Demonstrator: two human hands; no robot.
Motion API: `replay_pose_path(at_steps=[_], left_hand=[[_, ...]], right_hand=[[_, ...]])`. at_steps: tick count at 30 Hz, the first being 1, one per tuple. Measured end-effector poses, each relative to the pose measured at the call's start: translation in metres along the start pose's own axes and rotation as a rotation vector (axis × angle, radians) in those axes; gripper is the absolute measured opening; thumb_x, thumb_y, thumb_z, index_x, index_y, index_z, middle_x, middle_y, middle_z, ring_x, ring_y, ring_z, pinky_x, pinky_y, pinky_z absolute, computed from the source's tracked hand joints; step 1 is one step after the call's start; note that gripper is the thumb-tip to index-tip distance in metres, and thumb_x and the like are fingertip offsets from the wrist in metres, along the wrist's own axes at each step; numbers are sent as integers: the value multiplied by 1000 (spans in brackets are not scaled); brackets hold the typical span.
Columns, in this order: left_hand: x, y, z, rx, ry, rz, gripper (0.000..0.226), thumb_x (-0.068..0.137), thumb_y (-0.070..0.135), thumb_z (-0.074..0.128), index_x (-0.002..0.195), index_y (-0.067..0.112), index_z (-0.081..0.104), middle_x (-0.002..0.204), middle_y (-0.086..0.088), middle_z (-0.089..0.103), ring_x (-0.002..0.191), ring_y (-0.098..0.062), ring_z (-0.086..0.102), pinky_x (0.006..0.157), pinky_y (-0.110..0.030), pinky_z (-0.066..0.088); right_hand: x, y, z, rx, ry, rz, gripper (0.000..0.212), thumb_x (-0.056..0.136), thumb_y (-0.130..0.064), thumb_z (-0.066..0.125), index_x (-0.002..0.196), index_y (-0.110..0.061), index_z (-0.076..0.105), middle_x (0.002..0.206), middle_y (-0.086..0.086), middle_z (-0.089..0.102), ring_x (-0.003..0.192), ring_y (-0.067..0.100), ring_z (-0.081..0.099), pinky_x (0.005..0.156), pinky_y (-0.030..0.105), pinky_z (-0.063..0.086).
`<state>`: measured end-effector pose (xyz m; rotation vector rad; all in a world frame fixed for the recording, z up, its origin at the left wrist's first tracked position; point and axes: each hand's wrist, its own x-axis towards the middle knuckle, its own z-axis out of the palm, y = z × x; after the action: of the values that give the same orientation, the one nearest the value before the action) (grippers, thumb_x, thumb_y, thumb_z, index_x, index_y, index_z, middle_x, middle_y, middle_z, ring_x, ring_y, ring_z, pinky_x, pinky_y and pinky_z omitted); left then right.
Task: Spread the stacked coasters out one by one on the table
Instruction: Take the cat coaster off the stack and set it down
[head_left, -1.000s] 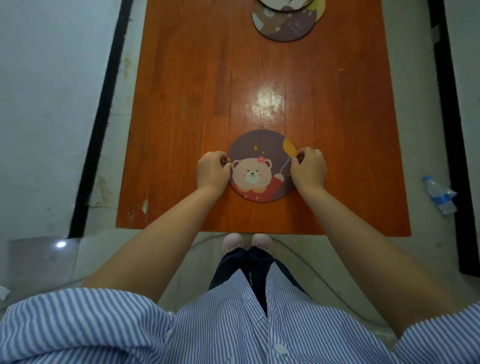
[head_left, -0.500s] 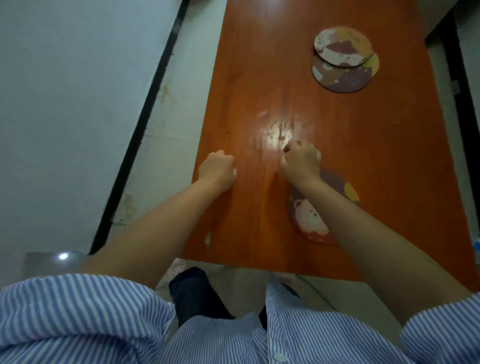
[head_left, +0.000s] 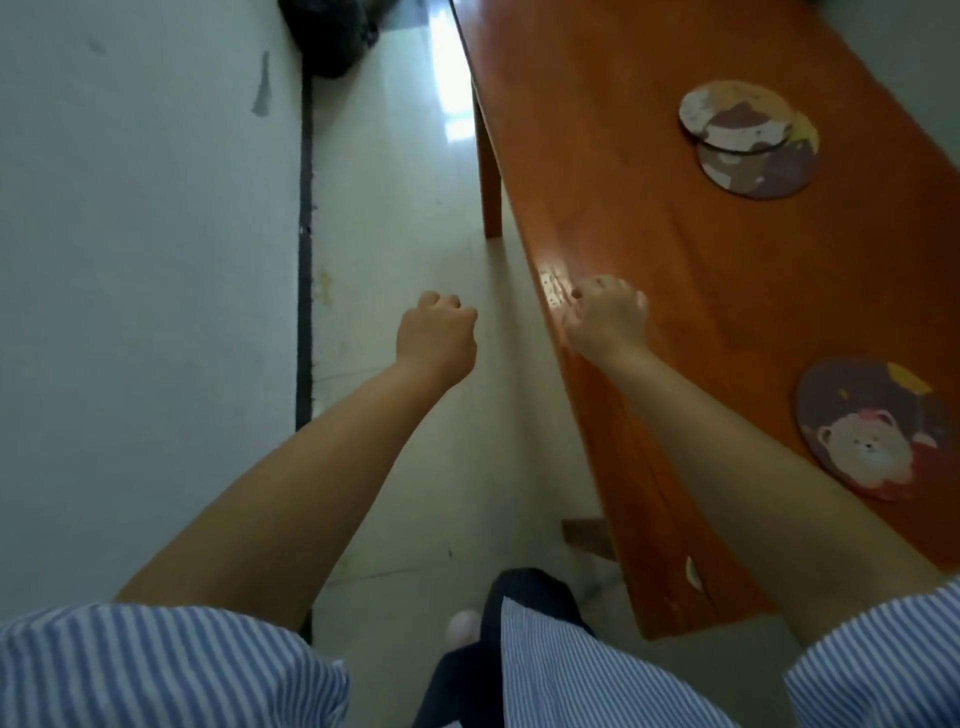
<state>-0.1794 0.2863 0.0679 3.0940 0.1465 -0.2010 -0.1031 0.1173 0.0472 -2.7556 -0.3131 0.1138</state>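
Note:
A round bear coaster (head_left: 875, 428) lies flat and alone on the orange wooden table (head_left: 649, 223), near its front right. Farther back a small pile of coasters (head_left: 750, 137) lies fanned, the top one pale and patterned, a dark one under it. My left hand (head_left: 436, 335) is a closed fist held over the floor, left of the table. Closed too, my right hand (head_left: 608, 317) hovers at the table's left edge. Neither hand holds anything or touches a coaster.
A pale tiled floor (head_left: 395, 218) runs along the table's left side, bordered by a dark strip (head_left: 305, 249) and a light wall. A table leg (head_left: 491, 176) stands at the back left. A dark bag (head_left: 332, 31) sits on the floor at the top.
Both hands let go of the bear coaster and drew away to the left. The view swung left, so the table now sits at the right and my left hand is off it.

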Motion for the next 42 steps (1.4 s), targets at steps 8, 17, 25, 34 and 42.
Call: replay_pose_path(at_steps=[8,17,25,34,42], left_hand=[[114,-13,-11,6,-64,166,27,88,17,45,112,7,55,116,-16,58,112,-33,46,84,-43,46],[278,-2,-40,37,-161,341,27,89,19,45,111,6,53,115,-17,56,114,-34,44,86,-43,45],[418,19,-27,37,-195,530,30,92,23,41,118,12,51,126,-10,54,122,-30,41,91,-44,48],[518,31,-10,88,-256,893,32,90,28,44,119,13,46,129,-12,45,122,-32,37,94,-45,42],[527,58,-8,-244,-389,826,28,92,28,43,106,8,55,108,-13,60,98,-28,53,77,-39,48]], right_hand=[[82,9,-11,-39,-1,195,31,89,-17,48,117,-7,56,126,17,55,116,34,47,98,41,39],[209,54,-36,56,44,425,29,92,-20,49,115,-5,56,120,18,57,112,35,51,91,42,45],[286,103,-39,-58,123,606,30,90,-23,55,114,-5,56,119,17,58,112,33,51,92,44,46],[331,117,-23,-146,144,780,21,91,-3,47,104,3,62,109,18,60,104,34,52,90,44,45],[305,111,-11,-30,305,734,17,89,-5,57,89,8,68,91,24,67,88,36,59,81,46,47]])
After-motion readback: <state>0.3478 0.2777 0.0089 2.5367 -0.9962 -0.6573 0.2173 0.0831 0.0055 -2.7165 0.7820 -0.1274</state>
